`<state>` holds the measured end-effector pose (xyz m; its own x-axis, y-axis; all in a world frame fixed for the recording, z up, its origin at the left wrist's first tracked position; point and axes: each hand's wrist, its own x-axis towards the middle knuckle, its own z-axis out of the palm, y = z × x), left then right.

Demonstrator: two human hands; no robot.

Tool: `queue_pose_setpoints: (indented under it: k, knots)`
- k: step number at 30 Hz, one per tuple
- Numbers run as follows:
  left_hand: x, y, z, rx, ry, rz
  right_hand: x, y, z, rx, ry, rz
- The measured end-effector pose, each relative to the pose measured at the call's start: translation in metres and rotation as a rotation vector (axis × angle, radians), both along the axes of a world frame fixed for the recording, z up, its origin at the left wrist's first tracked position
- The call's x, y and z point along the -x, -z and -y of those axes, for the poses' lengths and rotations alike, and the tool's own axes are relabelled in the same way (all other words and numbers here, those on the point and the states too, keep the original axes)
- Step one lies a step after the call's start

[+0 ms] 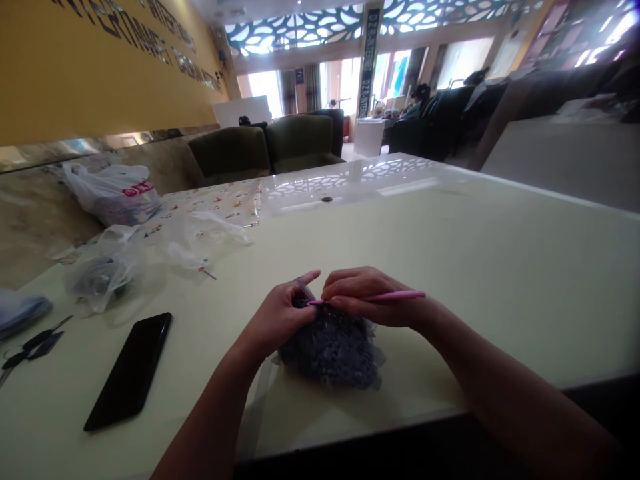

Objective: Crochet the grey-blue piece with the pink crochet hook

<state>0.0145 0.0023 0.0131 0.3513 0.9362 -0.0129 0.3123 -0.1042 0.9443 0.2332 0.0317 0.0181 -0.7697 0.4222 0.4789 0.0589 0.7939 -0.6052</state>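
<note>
A dark blue-grey crocheted piece [333,350] with ruffled edges hangs between my hands, just above the near part of the table. My left hand [287,310] pinches its upper left edge, with the index finger stretched out and a strand of yarn over it. Between the fingers of my right hand [367,293] is a pink crochet hook [400,295], held almost level. Its tip points left and meets the top edge of the piece beside my left thumb. Exactly how the yarn lies on the hook is too small to make out.
On the pale table [475,267], a black phone [129,370] lies at left, beside keys [37,343]. Behind are a clear plastic bag [107,270] with something dark inside, another thin bag [203,237] and a white carrier bag [117,193]. Green chairs [300,140] stand beyond; people sit farther back.
</note>
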Motion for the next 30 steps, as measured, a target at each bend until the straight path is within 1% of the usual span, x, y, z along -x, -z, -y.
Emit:
queue_pose_setpoints:
  k: [3,6,10,13,16,20,23,25,27,29,30]
  knots:
    - [-0.001,0.002,-0.001,-0.046,-0.069,-0.033,0.0,0.003,0.0,-0.006,0.045,0.063]
    - [-0.003,0.005,-0.002,-0.097,-0.13,-0.07,0.002,0.006,0.001,-0.073,0.105,0.087]
    - [-0.01,0.008,-0.002,-0.254,-0.223,-0.256,0.006,0.01,0.004,-0.158,0.184,0.128]
    - [-0.013,0.012,-0.002,-0.384,-0.26,-0.4,0.011,0.014,0.006,-0.208,0.246,0.172]
    - [-0.014,0.016,-0.001,-0.45,-0.303,-0.446,0.016,0.018,0.007,-0.276,0.306,0.21]
    - [-0.016,0.02,0.001,-0.462,-0.331,-0.337,0.02,0.024,0.007,-0.343,0.38,0.285]
    - [-0.019,0.022,0.003,-0.496,-0.316,-0.329,0.024,0.029,0.006,-0.382,0.415,0.341]
    - [-0.022,0.024,0.004,-0.499,-0.322,-0.309,0.028,0.034,0.006,-0.459,0.475,0.338]
    - [-0.023,0.025,0.004,-0.434,-0.359,-0.2,0.034,0.038,0.006,-0.576,0.568,0.278]
    - [-0.024,0.026,0.003,-0.287,-0.385,-0.024,0.038,0.042,0.006,-0.696,0.645,0.189]
    - [-0.023,0.026,0.001,-0.195,-0.377,0.075,0.039,0.043,0.006,-0.752,0.666,0.144]
